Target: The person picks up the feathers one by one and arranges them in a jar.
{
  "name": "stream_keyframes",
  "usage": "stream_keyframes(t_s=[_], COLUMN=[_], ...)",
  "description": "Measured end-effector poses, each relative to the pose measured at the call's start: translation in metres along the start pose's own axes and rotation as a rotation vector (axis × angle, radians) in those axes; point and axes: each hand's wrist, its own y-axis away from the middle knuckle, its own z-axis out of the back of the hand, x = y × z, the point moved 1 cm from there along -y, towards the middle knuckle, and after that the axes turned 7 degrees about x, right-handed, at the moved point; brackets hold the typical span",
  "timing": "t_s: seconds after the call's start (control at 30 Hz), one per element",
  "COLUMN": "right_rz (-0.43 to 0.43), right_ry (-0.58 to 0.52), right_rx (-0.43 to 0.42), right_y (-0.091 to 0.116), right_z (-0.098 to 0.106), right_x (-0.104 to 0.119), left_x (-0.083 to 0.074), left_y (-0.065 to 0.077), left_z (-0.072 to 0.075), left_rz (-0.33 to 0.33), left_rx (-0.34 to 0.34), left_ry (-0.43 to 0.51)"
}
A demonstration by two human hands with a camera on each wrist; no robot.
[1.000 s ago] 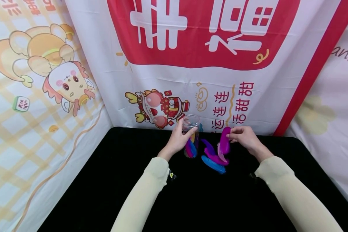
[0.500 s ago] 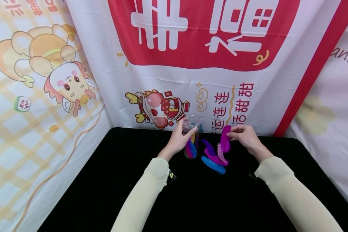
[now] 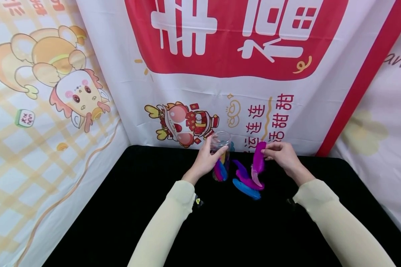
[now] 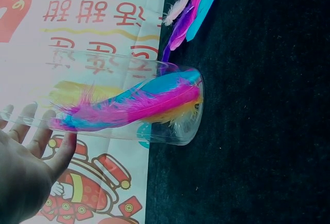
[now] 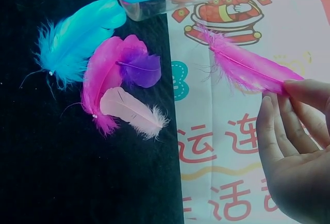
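My left hand [image 3: 204, 161] holds a clear jar [image 3: 221, 139] near the back edge of the table, thumb and fingers round its upper part. Several feathers [image 4: 139, 102] in blue, magenta and yellow stand inside it, as the left wrist view shows. To the right, my right hand [image 3: 282, 157] pinches a magenta feather [image 5: 252, 69] by one end between thumb and fingers, apart from the jar. Below that feather lie a blue feather [image 5: 85, 35], another magenta feather [image 5: 100, 74], a small purple feather [image 5: 144, 69] and a pale pink feather [image 5: 129, 109], partly overlapping.
A black cloth [image 3: 220, 230] covers the table. Close behind its back edge hangs a white and red printed curtain [image 3: 187, 85]. More printed cloth [image 3: 36, 148] hangs on the left side, and a pale cloth [image 3: 381, 141] on the right.
My right hand has lifted the magenta feather slightly, and its lower end now tilts more to the left. The left hand and jar stay in place, as do the loose feathers.
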Motion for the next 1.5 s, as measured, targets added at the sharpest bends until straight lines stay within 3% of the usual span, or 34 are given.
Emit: stream_keyframes(t_s=[0.2, 0.97, 1.5], right_rz=[-0.014, 0.065, 0.159], right_ry=[0.003, -0.043, -0.041], right_rx=[-0.003, -0.016, -0.092], right_y=[-0.001, 0.0, 0.0], right_z=[0.001, -0.001, -0.008], right_x=[0.002, 0.027, 0.046], left_x=[0.001, -0.001, 0.0], left_y=[0.001, 0.002, 0.0], left_z=[0.001, 0.0, 0.001], left_rz=[0.002, 0.018, -0.014], left_rx=[-0.001, 0.001, 0.008], left_ry=[0.003, 0.001, -0.003])
